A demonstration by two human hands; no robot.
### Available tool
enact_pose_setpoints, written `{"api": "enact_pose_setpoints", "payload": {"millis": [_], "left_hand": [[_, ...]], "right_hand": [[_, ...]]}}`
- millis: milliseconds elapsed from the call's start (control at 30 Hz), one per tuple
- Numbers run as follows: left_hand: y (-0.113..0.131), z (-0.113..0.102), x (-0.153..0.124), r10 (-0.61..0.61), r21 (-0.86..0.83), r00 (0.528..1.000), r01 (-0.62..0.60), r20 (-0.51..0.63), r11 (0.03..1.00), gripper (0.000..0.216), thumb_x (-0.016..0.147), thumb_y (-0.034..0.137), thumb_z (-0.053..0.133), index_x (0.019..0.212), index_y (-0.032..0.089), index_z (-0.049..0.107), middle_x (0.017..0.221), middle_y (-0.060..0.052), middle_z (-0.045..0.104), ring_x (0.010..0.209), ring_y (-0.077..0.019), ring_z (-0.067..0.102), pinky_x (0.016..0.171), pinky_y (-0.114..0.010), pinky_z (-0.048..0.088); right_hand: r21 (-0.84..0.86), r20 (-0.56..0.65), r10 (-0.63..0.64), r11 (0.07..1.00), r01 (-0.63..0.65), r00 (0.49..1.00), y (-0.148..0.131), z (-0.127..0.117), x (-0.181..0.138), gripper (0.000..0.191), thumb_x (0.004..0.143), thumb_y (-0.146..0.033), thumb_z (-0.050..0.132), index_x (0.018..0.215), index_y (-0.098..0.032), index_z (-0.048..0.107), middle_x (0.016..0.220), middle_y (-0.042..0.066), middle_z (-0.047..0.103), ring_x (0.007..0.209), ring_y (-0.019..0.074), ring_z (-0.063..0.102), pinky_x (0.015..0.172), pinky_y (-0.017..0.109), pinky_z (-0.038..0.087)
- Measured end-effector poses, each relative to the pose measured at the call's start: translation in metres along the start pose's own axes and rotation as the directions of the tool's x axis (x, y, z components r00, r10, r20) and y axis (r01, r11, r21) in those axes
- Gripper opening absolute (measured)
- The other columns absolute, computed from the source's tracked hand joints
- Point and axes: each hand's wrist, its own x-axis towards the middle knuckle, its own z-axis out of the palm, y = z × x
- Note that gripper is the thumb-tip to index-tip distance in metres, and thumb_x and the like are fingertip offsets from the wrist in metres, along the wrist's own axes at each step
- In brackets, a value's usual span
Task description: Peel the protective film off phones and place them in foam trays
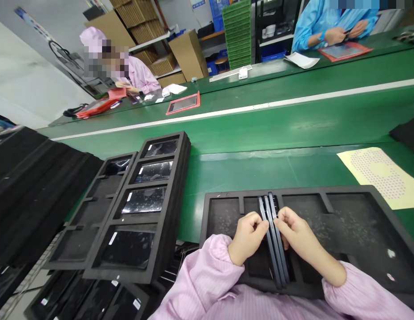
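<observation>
Three slim dark slabs with blue-grey edges, which look like smartphones [276, 249], stand on their long edges, side by side and slightly tilted, over the black foam tray [347, 191] in front of me. My left hand [248, 235] is closed at their left side, thumb and curled fingers near the upper part. From the right, my right hand [295, 231] pinches the same group, its thumb against the rightmost phone. The fingertips of both hands are partly hidden. Small white specks lie scattered over the tray's compartments.
Stacked foam trays [182, 178] with dark screens stand at left, beside more black foam [36, 186]. A yellow sticker sheet [382, 175] lies at right. Across the green bench [293, 120], one person in pink [143, 73] and another in blue [308, 26] handle items near red-framed panels [185, 103].
</observation>
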Motion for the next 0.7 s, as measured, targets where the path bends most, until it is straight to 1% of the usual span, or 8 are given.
{"api": "enact_pose_setpoints", "payload": {"millis": [133,300,400,533,700], "left_hand": [[0.000,-0.001,0.000,-0.017,-0.024,1.000,0.017,0.000,1.000,0.039,0.076,0.044,0.049,0.049,0.021,0.031,0.053,0.004,0.036,0.053,-0.0111,0.038,0.054,-0.025,0.032],[0.001,-0.001,0.001,-0.052,-0.063,0.998,0.054,0.024,0.997,0.042,0.072,0.052,0.050,0.049,0.021,0.034,0.053,0.004,0.037,0.051,-0.0106,0.040,0.051,-0.025,0.033],[0.003,-0.002,0.004,-0.094,-0.081,0.995,0.098,0.043,0.992,0.045,0.070,0.057,0.051,0.049,0.021,0.036,0.051,0.004,0.039,0.048,-0.0101,0.041,0.048,-0.024,0.034],[0.003,-0.003,0.012,-0.171,-0.100,0.983,0.177,0.061,0.979,0.046,0.070,0.058,0.050,0.046,0.021,0.036,0.044,0.005,0.040,0.043,-0.0100,0.042,0.045,-0.024,0.034],[0.004,-0.004,0.017,-0.225,-0.141,0.969,0.238,0.099,0.961,0.046,0.065,0.059,0.053,0.046,0.021,0.037,0.041,0.005,0.042,0.041,-0.0101,0.043,0.044,-0.024,0.034]], "right_hand": [[-0.023,-0.024,0.015,1.000,-0.015,1.000,0.001,0.003,0.001,0.029,0.064,-0.049,0.045,0.059,-0.024,0.032,0.035,-0.010,0.036,0.028,0.0092,0.038,0.032,0.020,0.032],[-0.038,-0.069,0.034,0.999,-0.036,0.997,0.002,0.003,0.003,0.032,0.060,-0.047,0.051,0.058,-0.024,0.029,0.040,-0.011,0.032,0.030,0.0081,0.037,0.031,0.019,0.030],[-0.023,-0.035,0.052,0.998,-0.053,0.998,0.001,0.001,0.006,0.032,0.060,-0.048,0.050,0.058,-0.024,0.029,0.037,-0.011,0.032,0.029,0.0086,0.036,0.031,0.019,0.029],[-0.002,0.024,0.054,0.999,-0.054,0.998,0.000,-0.003,0.011,0.035,0.065,-0.055,0.045,0.057,-0.024,0.031,0.032,-0.009,0.037,0.028,0.0092,0.038,0.035,0.019,0.030],[-0.007,0.040,0.063,0.998,-0.063,0.997,-0.002,-0.002,0.016,0.038,0.064,-0.058,0.044,0.057,-0.024,0.030,0.032,-0.008,0.039,0.028,0.0104,0.039,0.035,0.020,0.029]]}}
